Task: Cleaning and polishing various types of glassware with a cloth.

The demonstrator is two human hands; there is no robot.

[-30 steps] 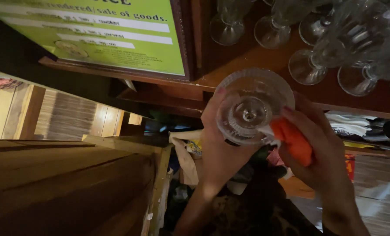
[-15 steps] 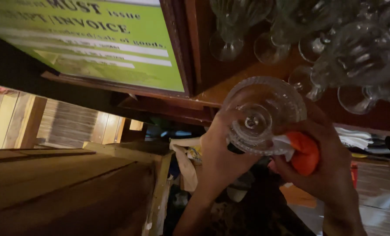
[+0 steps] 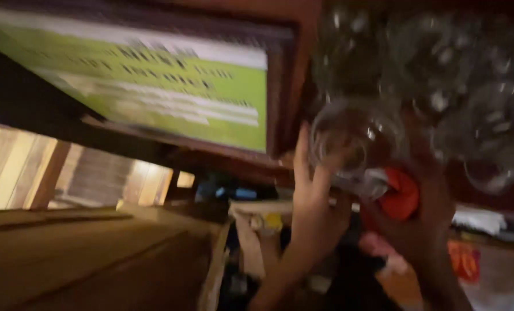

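The left hand (image 3: 314, 207) is raised with its palm against a clear glass (image 3: 349, 144); its fingers stand up along the left side of the bowl, cupping it rather than wrapped fully round; the right hand (image 3: 424, 224) comes up from the lower right and is closed on an orange cloth (image 3: 400, 194), pressing it to the lower right of the same glass; so the glass sits between the two hands, held up high, touching both the left palm and the cloth; motion blur softens its rim and I cannot tell which way it is tilted; just above and to the right hang more glasses (image 3: 470, 92), crowded together and blurred, close to the held one; behind them runs a dark wooden beam (image 3: 300, 75); left of that is a green sign (image 3: 170, 86) in a dark frame, its lettering smeared; below the sign a lit slatted wall (image 3: 21, 167) shows pale; lower still a brown counter (image 3: 95, 259) slopes across the left; between the forearms lies dim clutter, with something red (image 3: 464, 259) at the right, well below the hands
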